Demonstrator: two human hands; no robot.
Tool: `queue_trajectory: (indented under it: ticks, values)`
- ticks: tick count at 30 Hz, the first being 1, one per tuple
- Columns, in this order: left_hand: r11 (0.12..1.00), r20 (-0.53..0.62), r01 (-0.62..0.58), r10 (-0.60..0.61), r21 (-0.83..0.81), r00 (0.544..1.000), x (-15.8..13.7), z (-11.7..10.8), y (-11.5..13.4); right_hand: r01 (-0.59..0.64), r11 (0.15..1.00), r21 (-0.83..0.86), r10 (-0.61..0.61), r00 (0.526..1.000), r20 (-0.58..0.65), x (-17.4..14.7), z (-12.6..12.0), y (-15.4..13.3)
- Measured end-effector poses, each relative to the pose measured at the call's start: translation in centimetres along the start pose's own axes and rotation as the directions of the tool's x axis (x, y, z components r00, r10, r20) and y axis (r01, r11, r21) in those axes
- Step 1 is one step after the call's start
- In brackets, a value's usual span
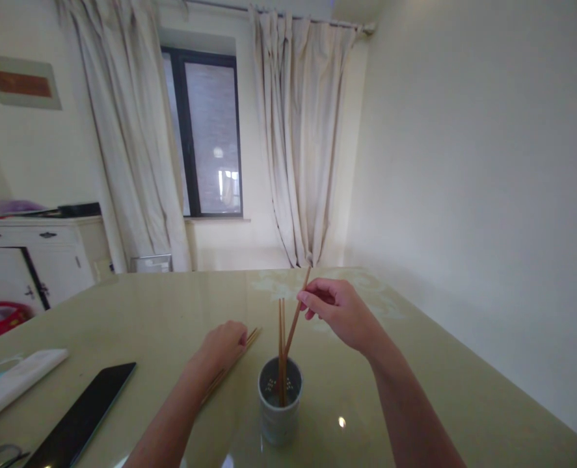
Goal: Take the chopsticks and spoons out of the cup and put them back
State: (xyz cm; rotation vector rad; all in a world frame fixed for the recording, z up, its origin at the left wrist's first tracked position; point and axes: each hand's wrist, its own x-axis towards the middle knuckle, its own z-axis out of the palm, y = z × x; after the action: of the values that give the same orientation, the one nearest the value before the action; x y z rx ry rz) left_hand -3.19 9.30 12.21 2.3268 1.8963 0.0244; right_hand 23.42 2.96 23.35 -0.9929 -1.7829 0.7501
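Note:
A pale cylindrical holder [279, 426] with small holes in its bottom stands upright on the glossy table. Two thin wooden chopsticks [281, 325] lean inside it. Between thumb and fingertips, my right hand [334, 309] pinches another chopstick [294, 330], tilted, its lower end inside the holder. To the holder's left, my left hand [224, 343] is closed over a small bunch of chopsticks [254, 337] lying slantwise on the table. Their ends show beyond the hand and beside the wrist; the fingers' exact hold on them is mostly hidden.
A black tablet-like slab [86, 413] and a white flat box [19, 383] lie on the table [161, 312] at left. Dark cords or glasses show at the lower left corner. A white cabinet [61, 250] and a red basket [5, 322] stand beyond. A wall [488, 195] borders the right side.

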Motion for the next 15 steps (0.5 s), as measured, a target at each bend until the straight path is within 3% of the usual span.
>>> queue_trajectory:
  ticks: [15]
  values:
    - [0.989, 0.106, 0.045, -0.060, 0.137, 0.993, -1.3, -0.4, 1.3, -0.045, 0.950, -0.308, 0.093, 0.985, 0.143, 0.3, 1.3, 1.5]
